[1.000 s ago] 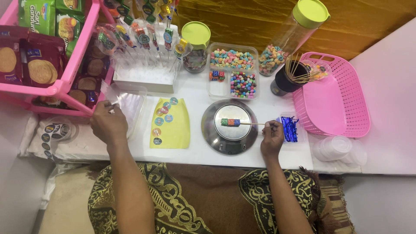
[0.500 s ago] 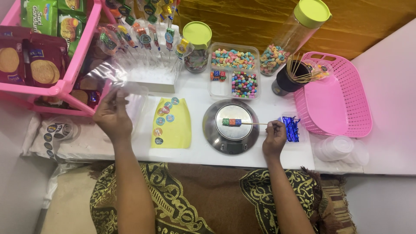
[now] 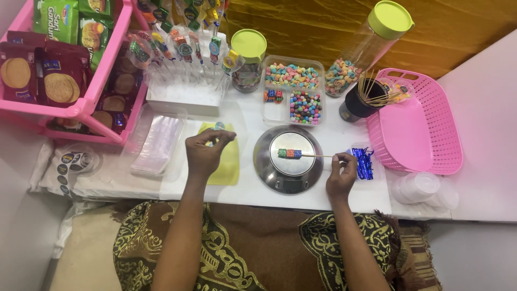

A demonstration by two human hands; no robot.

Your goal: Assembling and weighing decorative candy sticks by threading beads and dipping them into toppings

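My right hand pinches the end of a thin wooden skewer. Its tip carries a short row of coloured candy cubes lying over the round steel scale. My left hand hovers over a yellow sticker sheet left of the scale. Its fingers are curled and pinched on a thin clear plastic sleeve, which is hard to make out. A round sticker shows just beyond the fingertips.
Also on the table are a clear tray of plastic sleeves, blue twist ties, a pink basket, a black cup of skewers, a divided candy tray, two green-lidded jars and a white block of wrapped skewers. A pink rack of biscuit packs stands far left.
My left hand lifted a clear sleeve from the tray at the left, then moved right and down over the yellow sticker sheet. The right hand and skewer stayed over the scale.
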